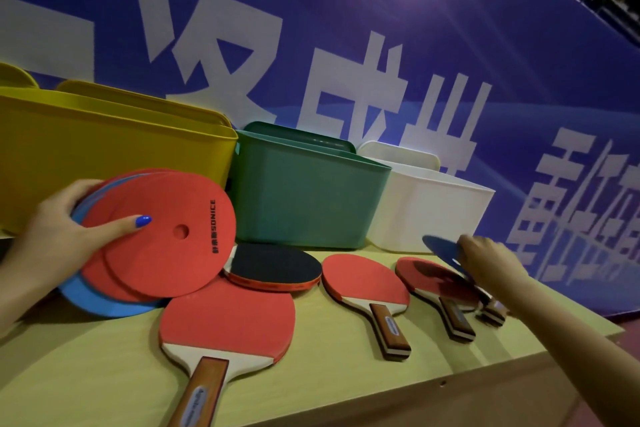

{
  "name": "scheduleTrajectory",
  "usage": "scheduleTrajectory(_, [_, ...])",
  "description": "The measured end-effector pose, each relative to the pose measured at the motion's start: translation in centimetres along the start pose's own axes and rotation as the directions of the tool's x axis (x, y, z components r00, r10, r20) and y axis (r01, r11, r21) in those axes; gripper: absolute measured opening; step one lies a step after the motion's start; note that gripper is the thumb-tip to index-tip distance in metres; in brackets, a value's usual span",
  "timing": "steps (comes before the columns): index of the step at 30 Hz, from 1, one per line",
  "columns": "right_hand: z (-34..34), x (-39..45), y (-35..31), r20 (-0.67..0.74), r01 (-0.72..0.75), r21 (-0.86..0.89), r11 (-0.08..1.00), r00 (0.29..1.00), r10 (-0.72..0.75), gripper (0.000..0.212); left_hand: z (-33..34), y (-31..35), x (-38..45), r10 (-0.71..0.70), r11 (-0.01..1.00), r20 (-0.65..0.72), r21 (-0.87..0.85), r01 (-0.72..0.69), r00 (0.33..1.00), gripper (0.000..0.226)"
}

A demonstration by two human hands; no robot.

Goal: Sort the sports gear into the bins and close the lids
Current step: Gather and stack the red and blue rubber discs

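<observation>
Four paddles (pixel 367 284) lie handles toward the person.

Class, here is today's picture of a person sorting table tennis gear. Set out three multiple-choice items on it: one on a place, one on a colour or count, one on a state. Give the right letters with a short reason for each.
1. Where does the green bin stand?
A. between the yellow bin and the white bin
B. left of the yellow bin
C. on the floor

2. How many bins stand on the table?
A. two
B. three
C. five

3. What is the left hand doing?
A. lying flat on the table
B. holding a paddle by its handle
C. holding a stack of discs

Answers:
1 A, yellow stands on its left, white on its right.
2 B, one yellow, one green, one white.
3 C, its thumb lies across the top red disc while its fingers curl round the stack's edge.
</observation>
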State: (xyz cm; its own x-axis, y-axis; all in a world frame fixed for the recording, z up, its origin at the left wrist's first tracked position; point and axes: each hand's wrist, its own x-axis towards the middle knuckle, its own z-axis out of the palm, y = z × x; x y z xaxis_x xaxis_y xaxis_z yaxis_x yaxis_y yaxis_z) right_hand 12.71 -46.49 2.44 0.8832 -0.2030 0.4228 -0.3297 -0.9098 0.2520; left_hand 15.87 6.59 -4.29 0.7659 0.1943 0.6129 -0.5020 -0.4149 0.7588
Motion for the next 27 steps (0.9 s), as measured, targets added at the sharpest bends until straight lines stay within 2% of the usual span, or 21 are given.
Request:
scheduleTrajectory(2, [-1.7,-0.1,-1.3,-0.180,0.009,0.361,0.933,0.982,0.060,0.019,0.6,1.7,0.1,-0.027,0.998,-0.002,-0.051,0.027,1.000,0.057])
scheduleTrajectory(3, [-2.8,-0.1,-2.5,-0.288,0.078,0.534,0.842,0.953,0.094,0.023,0.8,1.9,0.2,-0.031,0.997,-0.018,-0.074,0.030,0.999,0.054])
scheduleTrajectory(5, [-5.2,-0.3,-5.6,-0.420,0.217,0.746,0.630,0.887,0.191,0.029,1.0,2.6,0.1,-0.039,0.995,-0.007,-0.093,0.038,0.999,0.051])
scheduleTrajectory(6, [-6.5,-0.7,-7.5,-0.454,0.279,0.784,0.555,0.867,0.205,0.030,0.9,2.7,0.0,-0.044,0.994,0.009,-0.103,0.045,0.999,0.050])
scheduleTrajectory(10, [-9.6,-1.2,-17.0,-0.524,0.445,0.818,0.365,0.838,0.151,0.032,0.6,2.9,0.0,-0.075,0.993,0.022,-0.088,0.077,0.997,0.060])
scheduleTrajectory(12, [-9.8,-1.0,-21.8,-0.530,0.485,0.809,0.331,0.846,0.055,0.034,0.7,2.8,0.1,-0.086,0.994,-0.003,-0.064,0.086,0.996,0.080])
scheduleTrajectory(13, [-9.7,-0.9,-24.0,-0.515,0.486,0.808,0.333,0.857,-0.002,0.034,0.8,2.6,0.2,-0.081,0.995,-0.026,-0.058,0.079,0.996,0.082])
scheduleTrajectory(16, [-8.3,-0.7,-29.1,-0.436,0.442,0.837,0.324,0.895,-0.093,0.034,0.7,2.2,0.3,-0.084,0.994,-0.034,-0.075,0.082,0.996,0.077])
scheduleTrajectory(20, [-6.2,-0.6,-32.2,-0.274,0.263,0.938,0.226,0.962,0.020,0.035,0.3,1.1,0.6,-0.098,0.993,-0.037,-0.074,0.095,0.994,0.085])
scheduleTrajectory(27, [-5.0,-0.2,-31.8,-0.229,0.222,0.960,0.172,0.973,0.020,0.032,0.4,1.0,1.2,-0.072,0.996,-0.106,-0.067,0.065,0.992,0.080])
